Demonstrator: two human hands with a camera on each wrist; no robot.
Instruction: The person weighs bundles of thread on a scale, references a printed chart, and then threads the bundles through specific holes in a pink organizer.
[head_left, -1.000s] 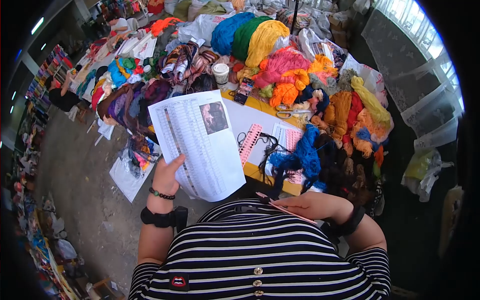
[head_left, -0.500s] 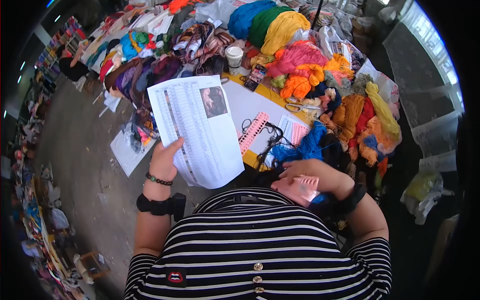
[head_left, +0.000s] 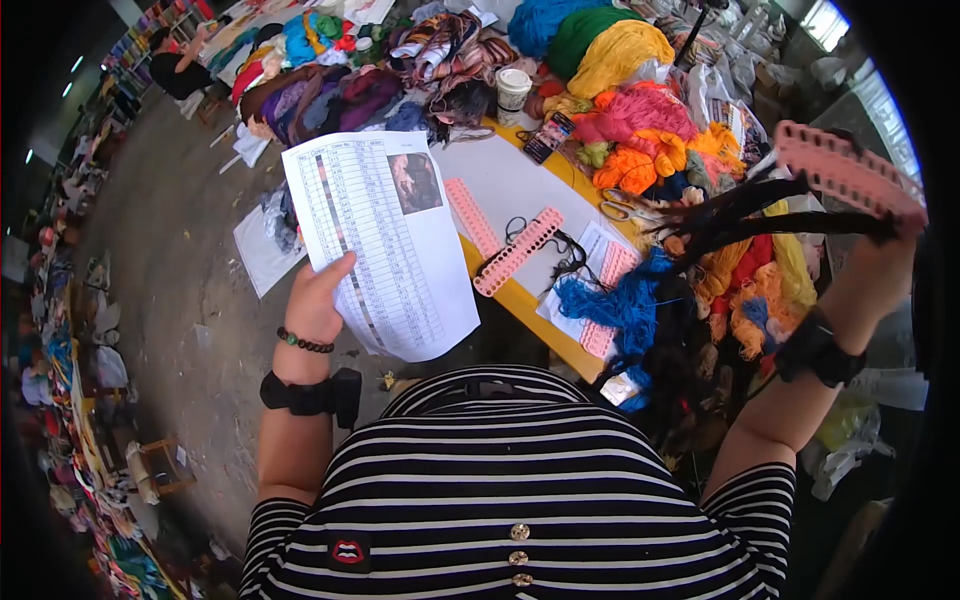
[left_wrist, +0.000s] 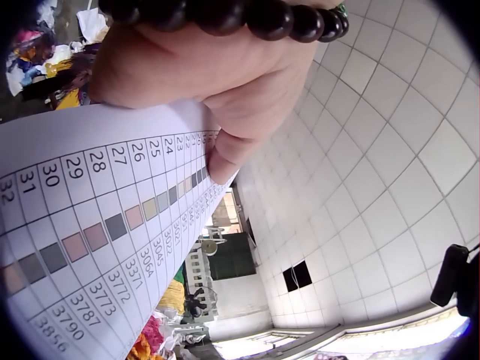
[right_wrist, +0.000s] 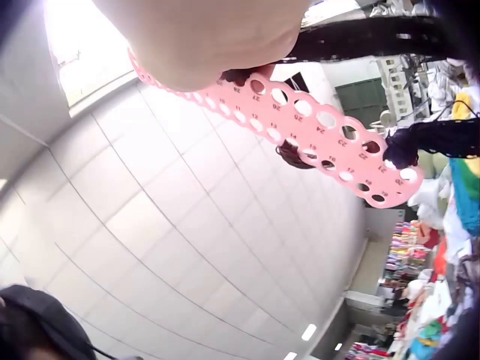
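The left hand (head_left: 316,306) pinches a printed sheet (head_left: 385,270) at its left edge, thumb on top; the sheet bears a numbered table, colour swatches and a small picture. In the left wrist view the thumb presses beside the swatch column (left_wrist: 94,236). Raised at the far right, the right hand (head_left: 880,265) grips a pink holed card (head_left: 835,170) with dark thread (head_left: 750,210) hanging from it toward the left. The right wrist view has the pink card (right_wrist: 322,146) with numbered holes and dark threads tied through some. Two more pink cards (head_left: 518,252) lie crossed on the table.
Behind the table's yellow edge (head_left: 540,322) lie heaped yarns (head_left: 640,120), a lidded cup (head_left: 513,92), a phone (head_left: 548,137) and scissors (head_left: 618,208). Blue yarn (head_left: 625,305) lies near the front edge. Another person (head_left: 178,68) is at the far left.
The right hand has moved from beside the torso up to the far right, lifting a pink card and its dark threads. The left hand still holds the sheet, slightly lower left.
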